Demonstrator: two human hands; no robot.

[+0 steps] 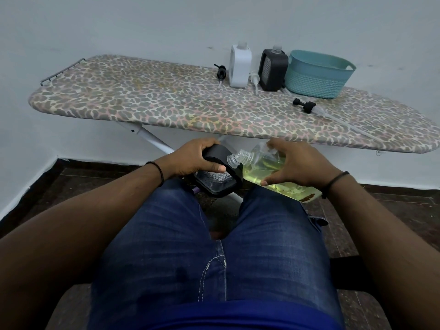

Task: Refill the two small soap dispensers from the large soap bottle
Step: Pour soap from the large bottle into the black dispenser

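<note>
1. Tilting toward the left hand (pixel 192 158), the large soap bottle (pixel 269 172) lies nearly on its side over the person's lap, yellow-green liquid pooled along its lower wall, its open threaded neck (pixel 242 155) touching the mouth of the black dispenser (pixel 217 175).
2. Right hand (pixel 297 165): fingers spread and curled over the top of the large soap bottle, thumb pressed on its near side; it grips the bottle.
3. Left hand: fingers wrapped round the upper end of the black dispenser, thumb across its near face; the dispenser leans toward the right hand, its clear textured window facing the camera.
4. Beyond both hands, on the ironing-board worktop (pixel 142 98): a white dispenser (pixel 240 66) and a second black dispenser (pixel 272 67), both upright and uncapped, just beside each other.
5. Between and beside those two, lying flat: a black pump head (pixel 221 72) and a white pump head (pixel 253 78).
6. Right of the second black dispenser, touching or nearly so: a teal basket (pixel 316 77).
7. Nearer the right hand than the basket: another black pump (pixel 304 104), lying flat.
</note>
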